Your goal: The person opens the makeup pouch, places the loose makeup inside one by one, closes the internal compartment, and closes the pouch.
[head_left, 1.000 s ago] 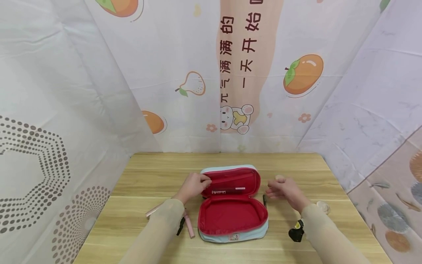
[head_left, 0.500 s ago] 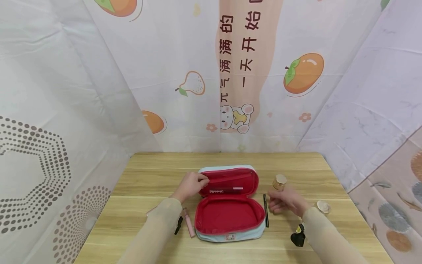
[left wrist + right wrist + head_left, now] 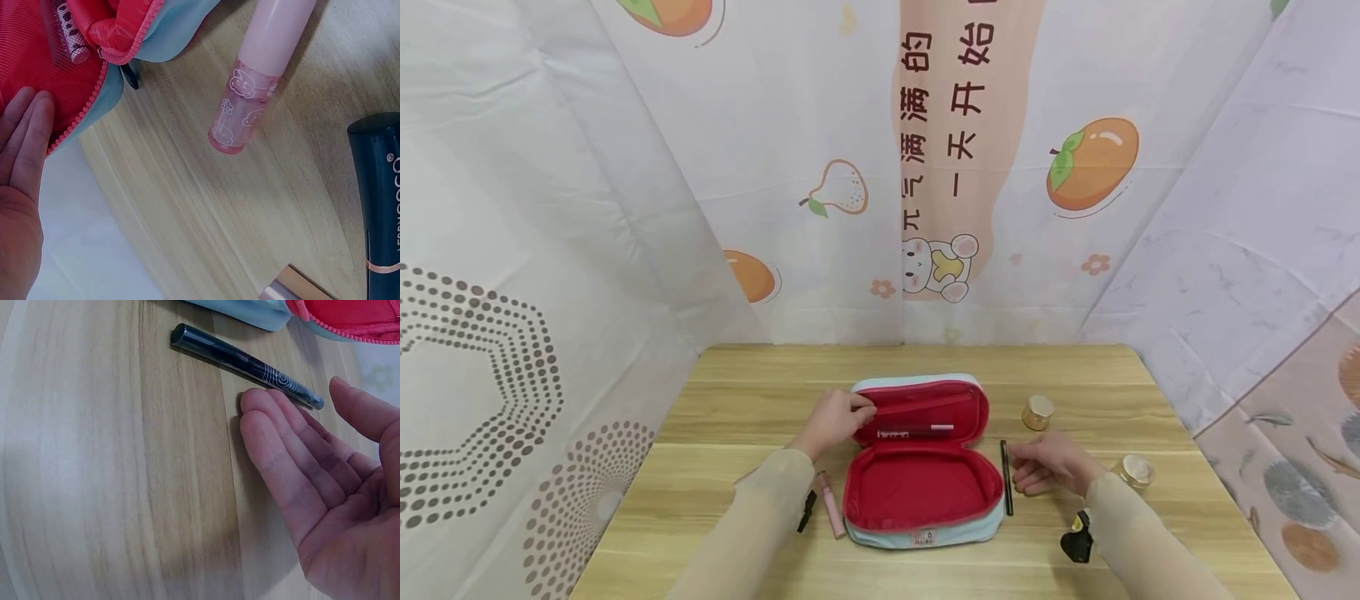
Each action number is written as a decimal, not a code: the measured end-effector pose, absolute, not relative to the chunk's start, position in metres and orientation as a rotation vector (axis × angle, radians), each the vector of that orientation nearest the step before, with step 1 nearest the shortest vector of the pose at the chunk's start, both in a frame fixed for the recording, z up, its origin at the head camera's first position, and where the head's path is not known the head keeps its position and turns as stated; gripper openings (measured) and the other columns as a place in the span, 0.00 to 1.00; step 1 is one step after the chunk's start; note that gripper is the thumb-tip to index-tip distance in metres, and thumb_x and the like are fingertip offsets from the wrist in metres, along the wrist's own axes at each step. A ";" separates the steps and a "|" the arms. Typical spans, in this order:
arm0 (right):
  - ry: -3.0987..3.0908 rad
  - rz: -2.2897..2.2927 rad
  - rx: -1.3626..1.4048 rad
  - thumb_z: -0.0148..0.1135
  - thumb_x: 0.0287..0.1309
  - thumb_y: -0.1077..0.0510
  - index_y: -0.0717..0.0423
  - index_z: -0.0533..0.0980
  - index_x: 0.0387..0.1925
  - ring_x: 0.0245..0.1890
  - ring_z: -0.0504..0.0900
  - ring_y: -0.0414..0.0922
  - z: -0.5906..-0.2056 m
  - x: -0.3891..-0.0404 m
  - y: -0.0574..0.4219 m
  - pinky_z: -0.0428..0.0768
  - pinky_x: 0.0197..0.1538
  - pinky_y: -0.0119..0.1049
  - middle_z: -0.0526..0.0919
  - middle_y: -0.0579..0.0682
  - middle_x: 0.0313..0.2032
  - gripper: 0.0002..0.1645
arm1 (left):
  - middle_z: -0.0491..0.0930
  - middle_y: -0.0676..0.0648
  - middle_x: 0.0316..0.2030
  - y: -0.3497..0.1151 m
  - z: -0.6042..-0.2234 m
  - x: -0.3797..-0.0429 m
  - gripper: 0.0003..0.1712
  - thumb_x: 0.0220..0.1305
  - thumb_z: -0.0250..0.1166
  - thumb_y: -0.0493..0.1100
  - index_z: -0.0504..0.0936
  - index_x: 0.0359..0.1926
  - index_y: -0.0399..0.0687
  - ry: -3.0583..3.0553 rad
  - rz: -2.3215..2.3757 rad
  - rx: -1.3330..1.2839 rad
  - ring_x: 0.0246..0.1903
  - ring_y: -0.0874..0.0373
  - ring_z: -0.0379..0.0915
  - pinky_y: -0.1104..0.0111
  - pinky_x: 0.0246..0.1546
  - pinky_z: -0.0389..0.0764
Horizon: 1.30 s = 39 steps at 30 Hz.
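An unzipped makeup bag [image 3: 925,533], pale blue outside and red inside, lies with its lid raised in the head view. My left hand [image 3: 838,421] grips the left side of the lid, by its mesh pocket; in the left wrist view its fingers lie against the red mesh and the thumb is hidden. Behind the mesh sits a slim patterned tube [image 3: 74,37]. To the right of the bag lies a black eyeliner pen [image 3: 231,356]. My right hand [image 3: 325,481] is beside it, fingers slightly bent and thumb apart, holding nothing; its fingertips are close to the pen.
Left of the bag lie a pink lip gloss tube [image 3: 256,81], a dark tube [image 3: 378,194] and a brown-and-silver item [image 3: 297,284], partly seen. On the right are a gold jar [image 3: 1037,412], another gold-sided jar [image 3: 1135,472] and a small black item [image 3: 1077,542].
My right hand has moved back from the gold jar toward the front and beside the eyeliner pen. The bag has shifted slightly left, with my left hand still at its lid.
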State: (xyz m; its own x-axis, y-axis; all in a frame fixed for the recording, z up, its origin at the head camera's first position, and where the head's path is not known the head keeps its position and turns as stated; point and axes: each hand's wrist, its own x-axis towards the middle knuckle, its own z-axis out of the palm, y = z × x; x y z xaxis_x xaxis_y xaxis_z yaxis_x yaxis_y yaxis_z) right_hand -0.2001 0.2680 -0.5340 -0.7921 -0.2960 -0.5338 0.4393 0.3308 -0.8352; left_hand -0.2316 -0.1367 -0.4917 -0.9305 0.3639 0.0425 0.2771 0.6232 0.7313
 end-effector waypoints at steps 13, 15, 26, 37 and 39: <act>2.135 -1.309 0.163 0.67 0.67 0.47 0.66 0.79 0.25 0.19 0.85 0.43 -0.524 -0.195 0.251 0.88 0.30 0.41 0.85 0.54 0.19 0.25 | 0.87 0.45 0.30 -0.137 -0.492 -0.232 0.12 0.75 0.61 0.42 0.91 0.42 0.44 2.736 1.199 0.553 0.18 0.66 0.67 0.71 0.23 0.74; 2.178 -1.253 0.182 0.68 0.65 0.46 0.64 0.78 0.23 0.17 0.84 0.42 -0.524 -0.195 0.247 0.88 0.28 0.40 0.84 0.53 0.18 0.26 | 0.87 0.45 0.30 -0.137 -0.492 -0.232 0.12 0.75 0.61 0.42 0.91 0.42 0.44 2.735 1.200 0.552 0.18 0.65 0.67 0.71 0.23 0.74; 2.334 -1.083 0.250 0.73 0.60 0.49 0.64 0.79 0.16 0.13 0.83 0.45 -0.528 -0.196 0.236 0.86 0.23 0.40 0.82 0.55 0.14 0.26 | 0.87 0.45 0.30 -0.136 -0.493 -0.231 0.13 0.75 0.61 0.42 0.91 0.43 0.43 2.726 1.220 0.552 0.18 0.65 0.68 0.70 0.24 0.75; 2.413 -0.974 0.197 0.67 0.57 0.60 0.67 0.80 0.13 0.11 0.82 0.44 -0.523 -0.195 0.231 0.85 0.21 0.40 0.82 0.56 0.13 0.19 | 0.87 0.46 0.30 -0.137 -0.493 -0.231 0.12 0.74 0.62 0.41 0.91 0.42 0.42 2.730 1.223 0.560 0.18 0.65 0.68 0.71 0.23 0.75; 2.428 -0.958 0.191 0.66 0.55 0.60 0.67 0.80 0.13 0.11 0.82 0.44 -0.522 -0.194 0.231 0.85 0.21 0.39 0.81 0.56 0.12 0.18 | 0.87 0.46 0.30 -0.137 -0.493 -0.231 0.12 0.74 0.62 0.41 0.91 0.42 0.43 2.732 1.223 0.557 0.19 0.66 0.69 0.71 0.24 0.76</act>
State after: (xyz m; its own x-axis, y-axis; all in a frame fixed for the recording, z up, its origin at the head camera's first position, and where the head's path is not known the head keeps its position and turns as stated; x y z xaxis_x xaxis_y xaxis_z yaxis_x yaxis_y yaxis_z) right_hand -0.1942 0.2306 -0.5225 -0.8557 -0.0571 -0.5143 0.3095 0.7400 -0.5972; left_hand -0.2310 -0.1370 -0.4933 -0.9285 0.3666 0.0598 0.2888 0.6110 0.7371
